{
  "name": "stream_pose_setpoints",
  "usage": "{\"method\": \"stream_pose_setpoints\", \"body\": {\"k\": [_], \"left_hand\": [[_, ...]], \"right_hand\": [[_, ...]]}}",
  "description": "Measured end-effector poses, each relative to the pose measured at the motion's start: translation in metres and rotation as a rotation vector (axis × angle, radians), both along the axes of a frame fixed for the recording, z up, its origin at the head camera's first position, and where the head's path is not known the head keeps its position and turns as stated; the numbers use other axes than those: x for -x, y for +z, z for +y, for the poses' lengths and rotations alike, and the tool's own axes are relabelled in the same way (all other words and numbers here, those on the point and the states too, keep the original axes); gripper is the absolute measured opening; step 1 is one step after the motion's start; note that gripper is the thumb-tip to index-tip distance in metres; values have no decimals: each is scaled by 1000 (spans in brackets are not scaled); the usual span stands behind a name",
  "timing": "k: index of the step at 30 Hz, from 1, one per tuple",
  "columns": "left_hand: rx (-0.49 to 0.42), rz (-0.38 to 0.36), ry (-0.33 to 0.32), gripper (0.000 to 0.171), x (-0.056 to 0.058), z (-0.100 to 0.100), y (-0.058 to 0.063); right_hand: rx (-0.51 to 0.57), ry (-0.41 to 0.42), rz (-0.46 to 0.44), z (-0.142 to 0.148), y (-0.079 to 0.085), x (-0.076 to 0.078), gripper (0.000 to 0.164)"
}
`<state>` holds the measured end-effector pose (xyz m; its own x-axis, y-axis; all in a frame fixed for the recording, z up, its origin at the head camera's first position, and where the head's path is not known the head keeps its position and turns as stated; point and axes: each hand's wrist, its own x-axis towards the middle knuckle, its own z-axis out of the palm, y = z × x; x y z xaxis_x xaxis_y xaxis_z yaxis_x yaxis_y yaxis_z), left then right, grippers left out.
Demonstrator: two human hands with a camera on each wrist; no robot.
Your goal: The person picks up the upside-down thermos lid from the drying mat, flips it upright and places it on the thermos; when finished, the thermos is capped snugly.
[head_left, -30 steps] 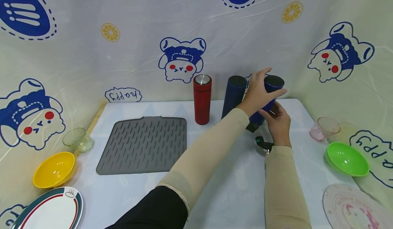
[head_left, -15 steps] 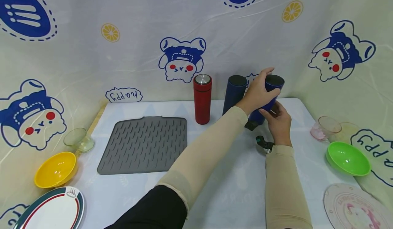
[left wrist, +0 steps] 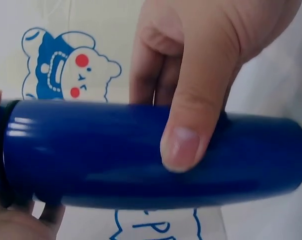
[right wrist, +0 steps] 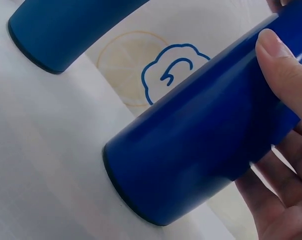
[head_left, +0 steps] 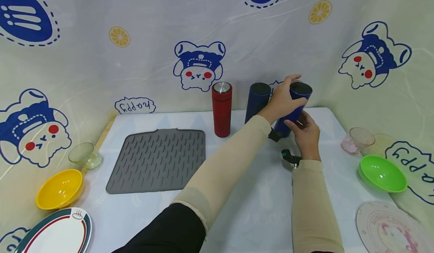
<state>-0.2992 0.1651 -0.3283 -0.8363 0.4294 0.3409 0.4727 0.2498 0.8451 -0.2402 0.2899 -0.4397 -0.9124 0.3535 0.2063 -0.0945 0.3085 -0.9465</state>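
A shiny blue thermos flask (right wrist: 190,145) leans at a slant near the back right of the table. Around its upper end, just below the dark top, curls my left hand (head_left: 280,100). My right hand (head_left: 307,136) grips the body lower down, its thumb (left wrist: 185,135) laid across the front and the fingers behind. A dark ring crosses the flask close to the left hand in the left wrist view. Left of both hands a second blue flask (head_left: 256,102) stands upright, partly hidden by the left arm. Beside that stands a red thermos flask (head_left: 222,113) with a silver-topped lid.
A grey ribbed mat (head_left: 159,160) lies left of centre. Along the left edge are a greenish glass (head_left: 86,156), a yellow bowl (head_left: 61,189) and a rimmed plate (head_left: 57,234). A pink glass (head_left: 357,140), a green bowl (head_left: 383,174) and a pale plate (head_left: 390,226) line the right.
My left thumb has drawn in from a spread position to lie against the upper flask. The right hand keeps its grip, and the whole head view has shifted slightly.
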Motion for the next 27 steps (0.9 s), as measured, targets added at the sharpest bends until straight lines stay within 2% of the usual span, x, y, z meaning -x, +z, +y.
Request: {"method": "stream_pose_setpoints", "body": {"k": [3, 7, 10, 12, 16, 19, 24, 27], "left_hand": [[21, -6, 1, 79, 0, 0, 0], [68, 18, 100, 86, -3, 2, 0], [65, 28, 129, 82, -3, 2, 0], [50, 34, 107, 79, -2, 0, 0], [15, 37, 14, 75, 1, -3, 0], [22, 54, -25, 75, 3, -3, -1], [88, 53, 66, 86, -1, 1, -4], [73, 43, 113, 88, -3, 1, -3]], "right_hand": [[0, -4, -2, 0, 1, 0, 70], [5, -1, 8, 0, 0, 0, 69], [3, 1, 11, 0, -1, 1, 69], [0, 1, 11, 1, -2, 2, 69], [-1, -5, -1, 1, -3, 4, 69], [-11, -15, -9, 2, -3, 3, 69], [-22, -10, 22, 2, -3, 2, 68], [-9, 4, 54, 1, -2, 1, 67]]}}
